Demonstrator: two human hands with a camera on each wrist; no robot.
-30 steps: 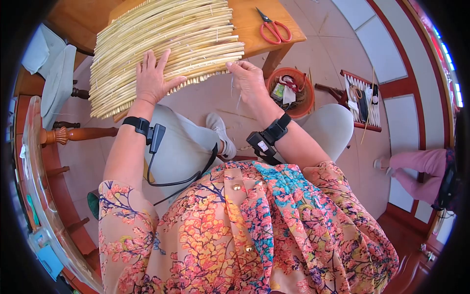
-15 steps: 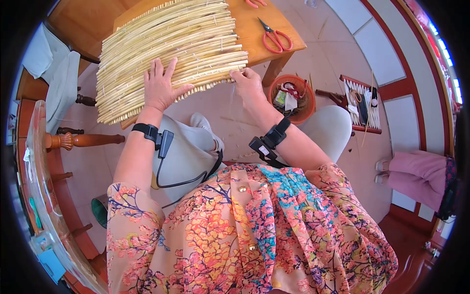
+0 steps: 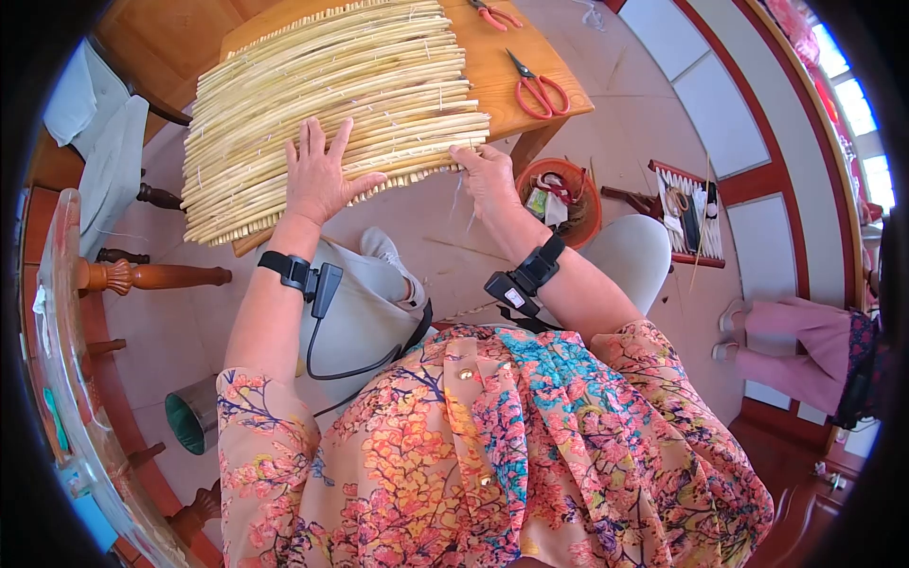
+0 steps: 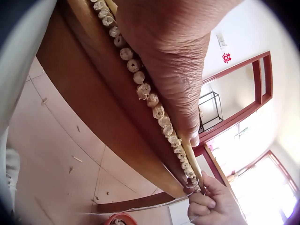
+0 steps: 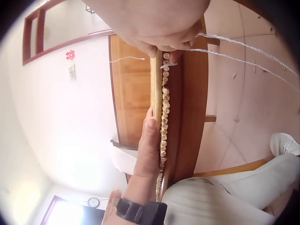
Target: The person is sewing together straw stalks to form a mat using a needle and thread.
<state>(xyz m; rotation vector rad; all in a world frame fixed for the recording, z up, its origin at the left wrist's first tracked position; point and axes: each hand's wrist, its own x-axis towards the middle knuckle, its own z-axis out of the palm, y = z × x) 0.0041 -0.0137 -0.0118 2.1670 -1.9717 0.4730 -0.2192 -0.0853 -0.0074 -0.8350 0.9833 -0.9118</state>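
Note:
A mat of pale straw-coloured stalks (image 3: 275,104), tied across with white string, lies on a wooden table. My left hand (image 3: 319,182) rests on its near part, fingers spread and thumb along the front edge. At the near right corner my right hand (image 3: 490,182) pinches the mat's edge between thumb and fingers. White string (image 3: 457,194) hangs below that hand; in the right wrist view two string strands (image 5: 243,61) trail from it. A string loop (image 5: 168,66) goes round the edge stalks beside the fingertips. Cut stalk ends (image 4: 158,111) line the edge in the left wrist view.
Red-handled scissors (image 3: 542,97) and pliers (image 3: 496,16) lie on the wooden table (image 3: 511,62) right of the mat. Below stand an orange basket (image 3: 592,213) with scraps and a slatted stool (image 3: 677,248) holding tools. A person in pink trousers (image 3: 795,331) is at far right.
The head view has shifted, bringing the pliers into sight. Both hands keep nearly the same places on the mat, the left flat and the right at the corner.

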